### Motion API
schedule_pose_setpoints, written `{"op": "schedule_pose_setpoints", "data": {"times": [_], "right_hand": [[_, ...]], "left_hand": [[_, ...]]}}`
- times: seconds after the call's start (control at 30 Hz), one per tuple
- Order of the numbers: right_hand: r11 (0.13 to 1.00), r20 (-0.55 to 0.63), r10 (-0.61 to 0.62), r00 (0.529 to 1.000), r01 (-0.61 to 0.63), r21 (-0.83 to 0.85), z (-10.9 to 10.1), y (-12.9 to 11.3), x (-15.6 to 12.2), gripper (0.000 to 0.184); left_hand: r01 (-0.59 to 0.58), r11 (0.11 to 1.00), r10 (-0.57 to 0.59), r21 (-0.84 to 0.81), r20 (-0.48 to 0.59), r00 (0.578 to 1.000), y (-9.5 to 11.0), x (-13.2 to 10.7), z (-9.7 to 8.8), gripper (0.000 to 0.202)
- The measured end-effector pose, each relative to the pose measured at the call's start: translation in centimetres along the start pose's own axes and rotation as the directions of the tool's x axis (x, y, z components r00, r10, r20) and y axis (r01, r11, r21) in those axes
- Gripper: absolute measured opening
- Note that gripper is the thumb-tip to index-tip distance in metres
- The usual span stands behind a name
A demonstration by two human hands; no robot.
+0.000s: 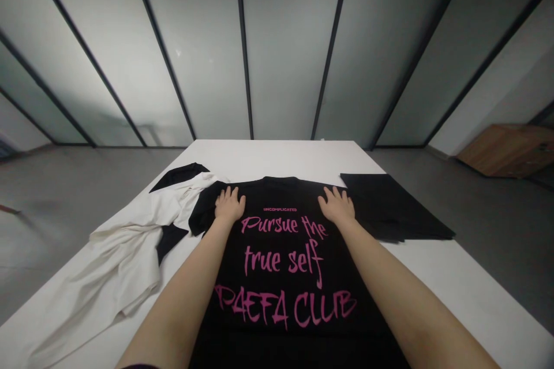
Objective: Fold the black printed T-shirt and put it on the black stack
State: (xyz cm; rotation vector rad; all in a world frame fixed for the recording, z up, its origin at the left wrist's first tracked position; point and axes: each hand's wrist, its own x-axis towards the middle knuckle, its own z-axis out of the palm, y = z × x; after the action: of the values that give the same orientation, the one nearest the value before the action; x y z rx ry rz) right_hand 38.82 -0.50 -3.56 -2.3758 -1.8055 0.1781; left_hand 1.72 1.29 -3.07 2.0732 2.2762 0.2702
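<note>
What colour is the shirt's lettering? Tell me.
The lettering is pink, on a black shirt; it shows best in the head view.

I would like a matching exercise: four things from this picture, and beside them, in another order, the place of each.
1. black cloth shirt with pink lettering
2. loose, wrinkled white cloth
3. flat, straight-edged black cloth
4. angular brown wooden object

A. beyond the flat white table, far right
B. under the left hand and right hand
C. on the table's right side
D. on the table's left side

Pairs: 1-B; 2-D; 3-C; 4-A
</note>
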Motion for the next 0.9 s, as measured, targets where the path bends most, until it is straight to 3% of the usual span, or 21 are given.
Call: {"op": "schedule_pose_setpoints", "data": {"times": [0.13, 0.23, 0.3, 0.4, 0.5, 0.63, 0.8, 0.9], "right_hand": [[0.998, -0.074, -0.015, 0.997, 0.011, -0.066, 0.0, -1.2, -0.1, 0.066], [0.982, -0.104, -0.164, 0.981, 0.152, -0.114, 0.1, -4.1, -0.3, 0.068], [0.968, -0.045, -0.243, 0.969, 0.240, -0.069, 0.4, -6.3, -0.5, 0.071], [0.960, 0.055, -0.279, 0.959, 0.278, 0.016, 1.3, -8.6, -0.8, 0.071], [0.928, 0.021, -0.361, 0.932, 0.357, 0.111, 1.9, -8.8, -0.7, 0.063], [0.882, -0.041, -0.427, 0.903, 0.427, 0.200, 1.7, -7.5, 0.1, 0.051], [0.959, -0.091, -0.221, 0.971, 0.233, 0.163, 1.8, -6.9, 1.3, 0.061], [0.977, -0.067, -0.161, 0.985, 0.168, 0.129, 2.2, -7.3, 1.5, 0.064]], "left_hand": [[-0.004, 0.999, 0.006, 0.035, -0.053, 0.999, 1.6, 0.2, 0.2, 0.062], [-0.135, 0.991, 0.136, 0.016, -0.091, 0.986, 4.3, 0.7, 0.6, 0.061], [-0.202, 0.978, 0.198, -0.047, -0.078, 0.977, 6.2, 1.3, 0.8, 0.064], [-0.258, 0.955, 0.250, -0.147, -0.069, 0.966, 7.7, 2.6, 1.0, 0.058], [-0.276, 0.945, 0.261, -0.178, -0.103, 0.960, 7.3, 3.7, 1.1, 0.046], [-0.200, 0.970, 0.180, -0.137, -0.145, 0.973, 5.4, 4.3, 1.3, 0.049], [-0.309, 0.948, 0.303, -0.083, -0.079, 0.950, 4.7, 4.0, 2.1, 0.049], [-0.396, 0.915, 0.395, -0.074, -0.026, 0.918, 4.8, 4.0, 2.4, 0.051]]}}
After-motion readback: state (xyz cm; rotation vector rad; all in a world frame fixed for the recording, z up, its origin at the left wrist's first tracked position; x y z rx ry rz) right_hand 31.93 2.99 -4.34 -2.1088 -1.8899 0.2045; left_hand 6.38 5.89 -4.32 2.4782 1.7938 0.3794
